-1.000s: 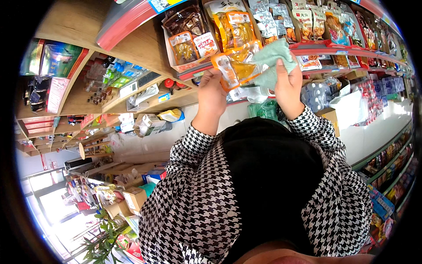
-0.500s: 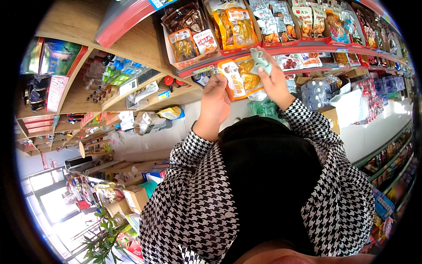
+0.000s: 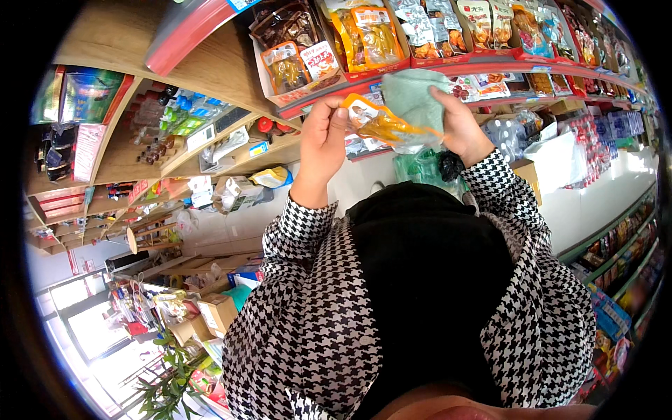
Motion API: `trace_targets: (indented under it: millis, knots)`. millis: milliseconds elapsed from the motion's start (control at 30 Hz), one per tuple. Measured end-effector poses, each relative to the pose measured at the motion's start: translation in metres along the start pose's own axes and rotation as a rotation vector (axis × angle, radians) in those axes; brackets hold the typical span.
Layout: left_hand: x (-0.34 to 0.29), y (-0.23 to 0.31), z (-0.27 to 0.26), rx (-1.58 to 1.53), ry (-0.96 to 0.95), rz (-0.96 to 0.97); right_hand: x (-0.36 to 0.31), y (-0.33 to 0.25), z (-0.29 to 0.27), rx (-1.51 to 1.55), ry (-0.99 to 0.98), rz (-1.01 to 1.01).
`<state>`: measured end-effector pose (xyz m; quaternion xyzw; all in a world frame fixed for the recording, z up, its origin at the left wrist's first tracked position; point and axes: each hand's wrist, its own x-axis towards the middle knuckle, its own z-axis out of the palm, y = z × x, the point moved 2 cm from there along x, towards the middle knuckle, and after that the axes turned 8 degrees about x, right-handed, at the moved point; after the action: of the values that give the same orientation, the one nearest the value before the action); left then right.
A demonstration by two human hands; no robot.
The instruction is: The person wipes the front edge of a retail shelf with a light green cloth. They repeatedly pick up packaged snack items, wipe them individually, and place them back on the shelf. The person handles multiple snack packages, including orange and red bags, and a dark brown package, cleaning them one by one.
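Note:
Between my hands is an orange-edged clear snack packet [image 3: 383, 129] with yellow-brown food inside, tilted so that its face slants away. My left hand [image 3: 324, 133] pinches its upper left corner between thumb and fingers. A pale green cloth [image 3: 411, 96] hangs spread out behind and above the packet's right part. My right hand [image 3: 463, 127] is closed on the cloth, its thumb in front and its other fingers mostly hidden. Whether those fingers also grip the packet's right end, I cannot tell.
Just beyond my hands runs a shelf with a red edge [image 3: 381, 75], carrying open boxes of packets such as similar orange ones [image 3: 374, 35]. A lower shelf holds more packets. Wooden shelving [image 3: 203, 80] stands at the left. Wrapped bottles [image 3: 500, 136] and a green plastic bag [image 3: 416, 168] are below.
The cloth, bunched on the packet's front before, is now spread out behind it. The packet has tipped over, and my left hand has moved slightly left. My right hand has shifted right and down.

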<state>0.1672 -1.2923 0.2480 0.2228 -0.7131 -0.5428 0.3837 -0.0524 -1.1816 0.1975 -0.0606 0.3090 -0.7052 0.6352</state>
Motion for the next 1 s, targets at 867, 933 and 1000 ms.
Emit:
trace_targets:
  millis: [867, 933, 1000]
  knots:
    - [0.086, -0.019, 0.025, 1.137, 0.182, 0.55, -0.039, 0.048, 0.016, 0.178, -0.147, 0.326]
    - [0.105, -0.025, 0.024, 1.121, 0.174, 0.589, -0.038, 0.042, 0.013, 0.173, -0.152, 0.311]
    - [0.127, -0.027, 0.026, 1.139, 0.187, 0.658, -0.038, 0.037, 0.008, 0.173, -0.148, 0.279]
